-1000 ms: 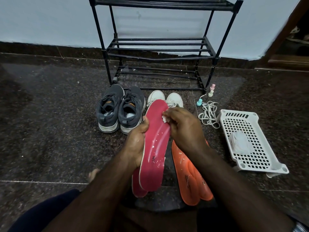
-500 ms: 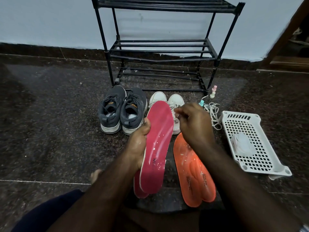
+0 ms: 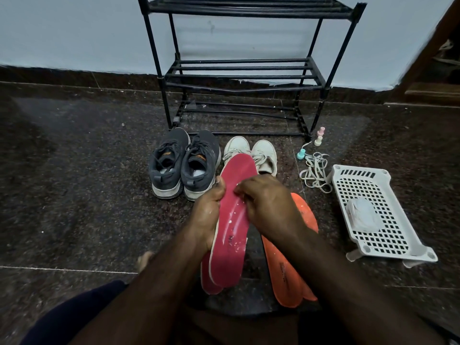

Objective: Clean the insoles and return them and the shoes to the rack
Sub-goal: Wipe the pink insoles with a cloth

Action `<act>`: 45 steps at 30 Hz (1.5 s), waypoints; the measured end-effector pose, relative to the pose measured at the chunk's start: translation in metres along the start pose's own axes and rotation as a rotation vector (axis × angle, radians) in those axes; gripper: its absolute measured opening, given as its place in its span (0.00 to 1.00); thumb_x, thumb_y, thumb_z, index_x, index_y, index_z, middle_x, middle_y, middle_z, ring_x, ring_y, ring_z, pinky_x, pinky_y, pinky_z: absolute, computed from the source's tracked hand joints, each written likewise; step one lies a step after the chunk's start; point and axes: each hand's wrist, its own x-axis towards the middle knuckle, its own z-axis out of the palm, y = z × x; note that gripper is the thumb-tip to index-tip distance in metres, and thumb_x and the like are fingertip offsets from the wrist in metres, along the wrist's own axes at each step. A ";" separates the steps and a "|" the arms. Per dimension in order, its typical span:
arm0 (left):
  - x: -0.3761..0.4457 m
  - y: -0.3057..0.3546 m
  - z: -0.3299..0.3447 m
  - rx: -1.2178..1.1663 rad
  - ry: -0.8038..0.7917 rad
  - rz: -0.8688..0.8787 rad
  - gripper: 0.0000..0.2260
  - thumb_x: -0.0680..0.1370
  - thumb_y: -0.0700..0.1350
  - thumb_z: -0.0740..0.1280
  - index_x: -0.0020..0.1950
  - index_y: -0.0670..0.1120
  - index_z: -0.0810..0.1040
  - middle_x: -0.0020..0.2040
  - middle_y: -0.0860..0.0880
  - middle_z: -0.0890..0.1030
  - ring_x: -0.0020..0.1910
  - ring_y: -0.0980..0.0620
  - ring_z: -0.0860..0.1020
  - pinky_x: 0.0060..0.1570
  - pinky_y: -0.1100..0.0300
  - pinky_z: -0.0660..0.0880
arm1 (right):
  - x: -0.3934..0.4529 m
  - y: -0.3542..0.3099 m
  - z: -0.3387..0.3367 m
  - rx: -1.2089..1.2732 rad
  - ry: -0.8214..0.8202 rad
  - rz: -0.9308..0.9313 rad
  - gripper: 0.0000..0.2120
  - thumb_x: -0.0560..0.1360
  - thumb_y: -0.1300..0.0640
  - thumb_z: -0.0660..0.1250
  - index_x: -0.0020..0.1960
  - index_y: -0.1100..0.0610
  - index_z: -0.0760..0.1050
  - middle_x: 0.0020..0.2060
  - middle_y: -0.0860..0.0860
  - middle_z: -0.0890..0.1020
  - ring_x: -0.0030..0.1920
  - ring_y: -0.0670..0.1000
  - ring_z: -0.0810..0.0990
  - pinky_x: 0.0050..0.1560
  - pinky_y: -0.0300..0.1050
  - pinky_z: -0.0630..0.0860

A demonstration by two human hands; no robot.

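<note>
Hands meet on a pink insole (image 3: 230,220) raised in front of the rack (image 3: 239,70): the left hand (image 3: 207,212) grasps its edge, and the right hand (image 3: 270,202) presses fingertips on its face, whether pinching anything I cannot tell. Orange insoles (image 3: 286,270) lie on the floor below.

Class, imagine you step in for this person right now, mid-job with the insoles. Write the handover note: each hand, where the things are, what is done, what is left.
Left hand: grips the raised pink insole by its edge.
Right hand: fingers pressed on that insole's face, seemingly wiping; any cloth is hidden.
A second pink insole lies beneath it; the orange insoles lie on the floor, right.
Grey shoes and white shoes stand on the floor before the rack, whose visible shelves hold nothing.
Done: nothing returned; white specks remain on the held insole.
Left: finish cleaning, then return insoles and shoes to the rack.
</note>
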 end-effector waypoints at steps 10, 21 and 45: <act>0.006 0.000 -0.008 0.078 0.064 0.049 0.25 0.83 0.58 0.56 0.60 0.37 0.79 0.45 0.39 0.84 0.40 0.44 0.84 0.44 0.51 0.82 | 0.001 0.008 -0.003 0.067 0.089 0.074 0.12 0.67 0.67 0.66 0.45 0.56 0.82 0.41 0.50 0.84 0.44 0.54 0.81 0.48 0.50 0.78; 0.005 -0.002 -0.007 0.073 0.053 0.050 0.23 0.84 0.57 0.56 0.57 0.38 0.78 0.43 0.40 0.84 0.39 0.44 0.84 0.43 0.52 0.82 | 0.002 0.002 -0.002 0.029 0.068 0.053 0.10 0.67 0.67 0.66 0.43 0.55 0.80 0.39 0.50 0.82 0.42 0.54 0.79 0.45 0.51 0.76; 0.014 -0.008 -0.010 0.060 0.121 0.067 0.24 0.83 0.58 0.56 0.59 0.38 0.78 0.46 0.38 0.83 0.44 0.42 0.83 0.51 0.48 0.79 | 0.003 -0.002 0.006 0.043 0.023 0.074 0.10 0.69 0.66 0.66 0.46 0.54 0.80 0.41 0.49 0.83 0.44 0.54 0.79 0.46 0.51 0.76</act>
